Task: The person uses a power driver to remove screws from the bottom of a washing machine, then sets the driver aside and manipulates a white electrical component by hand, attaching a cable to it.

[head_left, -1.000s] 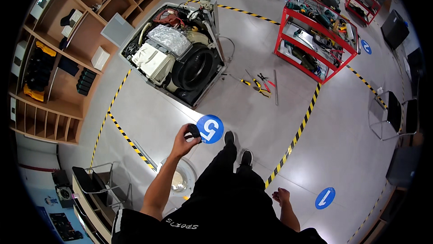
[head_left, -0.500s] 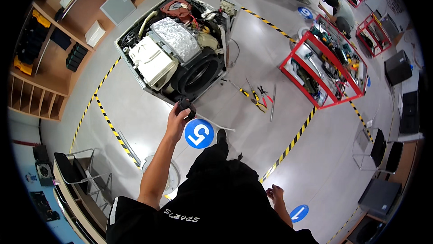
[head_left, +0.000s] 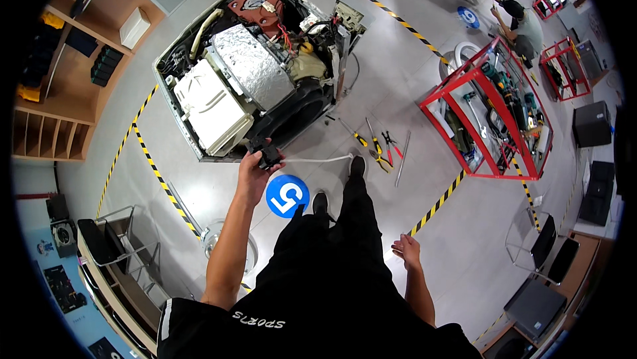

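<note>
Pinching a small black part point(head_left: 267, 156) between thumb and fingers, the person's left hand point(head_left: 253, 172) is held out in the head view, just in front of the near edge of an opened washing machine point(head_left: 255, 70). From where I'm standing the part looks blocky, though I can't tell exactly what it is. The right hand point(head_left: 407, 251) hangs low at the person's other side, well away from the machine, its fingers loosely bent and a little spread.

Inside the machine's casing I can see a foil-wrapped box point(head_left: 252, 66), a white plastic housing point(head_left: 211, 108) beside it and a reddish-brown plate point(head_left: 257, 10) toward the far end. A round blue floor marker point(head_left: 287, 196) lies just below the left hand, and a thin pale strip point(head_left: 318, 160) runs along the floor to the person's shoe point(head_left: 357, 166).

To the right of the machine, yellow-handled pliers point(head_left: 381, 162), red-handled pliers point(head_left: 397, 150) and a metal rod point(head_left: 403, 160) lie close together. Farther right stands a red tool cart point(head_left: 458, 113) loaded with tools, with a crouching co-worker point(head_left: 529, 30) beyond it.
</note>
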Demonstrator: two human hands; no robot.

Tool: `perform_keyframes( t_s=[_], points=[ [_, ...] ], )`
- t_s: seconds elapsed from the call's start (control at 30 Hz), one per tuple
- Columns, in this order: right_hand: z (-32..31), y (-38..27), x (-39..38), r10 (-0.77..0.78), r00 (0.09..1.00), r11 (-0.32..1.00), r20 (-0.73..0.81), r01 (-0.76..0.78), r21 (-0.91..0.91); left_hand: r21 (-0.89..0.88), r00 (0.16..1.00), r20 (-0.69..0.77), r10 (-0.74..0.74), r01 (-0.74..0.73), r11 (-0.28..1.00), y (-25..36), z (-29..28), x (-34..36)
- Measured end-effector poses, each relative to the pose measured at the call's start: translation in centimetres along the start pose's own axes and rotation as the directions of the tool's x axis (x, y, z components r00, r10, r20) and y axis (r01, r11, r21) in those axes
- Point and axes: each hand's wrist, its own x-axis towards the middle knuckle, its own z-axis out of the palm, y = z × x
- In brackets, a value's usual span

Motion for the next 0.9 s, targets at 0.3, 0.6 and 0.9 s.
perform_keyframes(
  t_s=[0.3, 0.6, 0.9],
  points=[
    [-2.3, -7.4, 14.6, 0.143, 0.981, 0.97, 0.131, -0.113, -0.214, 0.051, 0.97, -0.226, 0.087, -0.077, 0.996, 1.8, 4.7, 3.4],
    [4.3, -24.1, 23.5, -0.086, 0.974, 0.97, 0.209, 0.13, -0.207, -0.049, 0.96, -0.262, 0.102, -0.119, 0.992, 2.9, 6.1, 3.3],
    [22.0, -30.5, 20.9, -0.196, 0.86, 0.881, 0.47, 0.365, -0.3, -0.206, 0.979, -0.2, -0.044, 0.001, 0.978, 2.6, 2.2, 5.4]
  ],
)
